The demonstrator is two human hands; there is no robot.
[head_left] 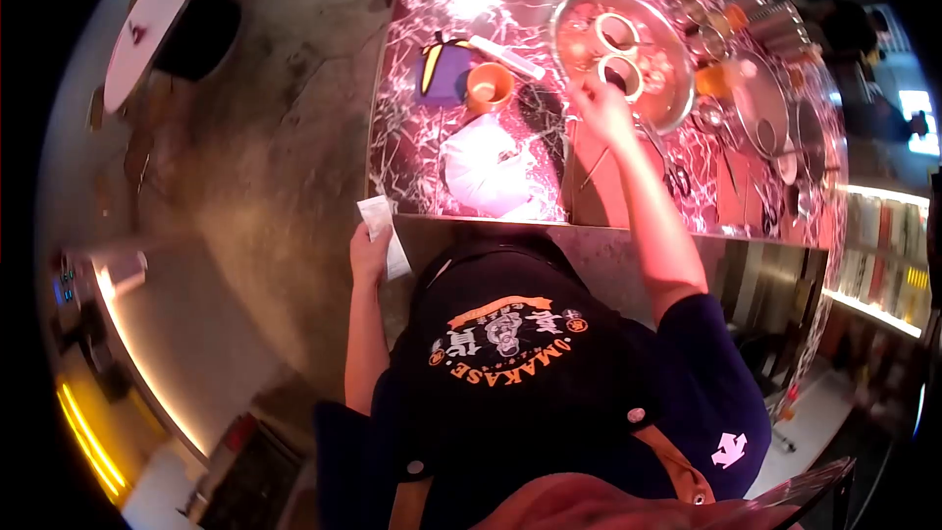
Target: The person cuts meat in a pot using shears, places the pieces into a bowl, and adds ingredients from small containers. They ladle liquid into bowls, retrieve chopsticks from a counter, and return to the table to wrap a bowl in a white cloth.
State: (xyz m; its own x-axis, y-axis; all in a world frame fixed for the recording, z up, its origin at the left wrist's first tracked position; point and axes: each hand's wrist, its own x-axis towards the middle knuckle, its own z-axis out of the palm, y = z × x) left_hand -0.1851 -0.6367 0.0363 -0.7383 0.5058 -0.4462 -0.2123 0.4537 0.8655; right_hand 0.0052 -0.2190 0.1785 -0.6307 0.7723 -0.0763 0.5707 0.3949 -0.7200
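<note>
My left hand [369, 253] is closed on a white paper slip [395, 253], held just off the counter's left front corner. Over the near rim of a large round metal tray [675, 108] is my right hand [601, 106], fingers drawn together beside a small round cup with dark contents [620, 77]. Whatever those fingers hold is too small to make out. A second round cup [616, 33] sits just beyond in the same tray. Near the tray's left side, a white stick-like object [506, 57] lies by an orange cup [490, 86].
On the marbled counter [402, 152] are a white crumpled bag [486, 167], a dark blue pouch [444, 74], a brown board [597, 182] and black-handled scissors [679, 179]. Another metal pan [760, 103] and several jars stand at the right. A round white table [157, 25] is far left.
</note>
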